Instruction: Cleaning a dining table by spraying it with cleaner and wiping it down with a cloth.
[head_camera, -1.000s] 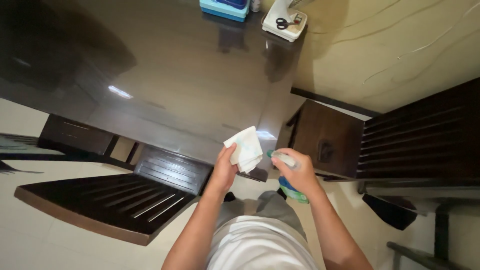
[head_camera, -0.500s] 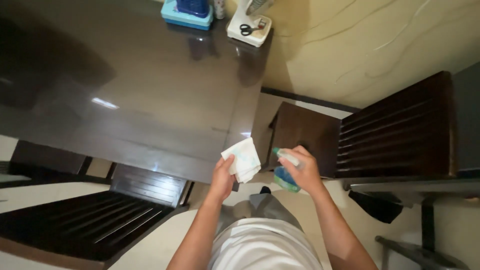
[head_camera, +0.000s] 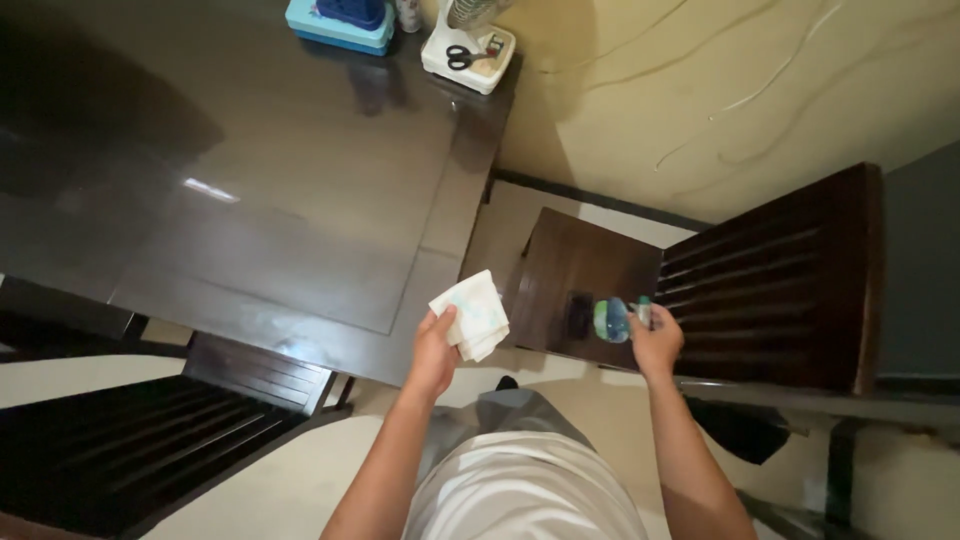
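— Dark glossy table (head_camera: 250, 200) fills the left; what's in the hands?

— Left hand (head_camera: 434, 352) pinches a folded white cloth (head_camera: 472, 316) at the table's near corner. Right hand (head_camera: 655, 342) is closed around a small spray bottle (head_camera: 613, 320) over the wooden chair (head_camera: 590, 285) seat.

— Any wiping done?

— Can't tell; the cloth is off the table, nothing looks wet.

— Far end?

— Scissors (head_camera: 460, 58) in a white holder, blue box (head_camera: 338, 22).

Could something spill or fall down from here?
Maybe. The right hand holds the small bottle tipped on its side over the wooden chair seat, so it might drip or slip onto the seat. The left hand pinches the folded white cloth near one edge, beside the dark table, so the cloth could flop down to the floor.
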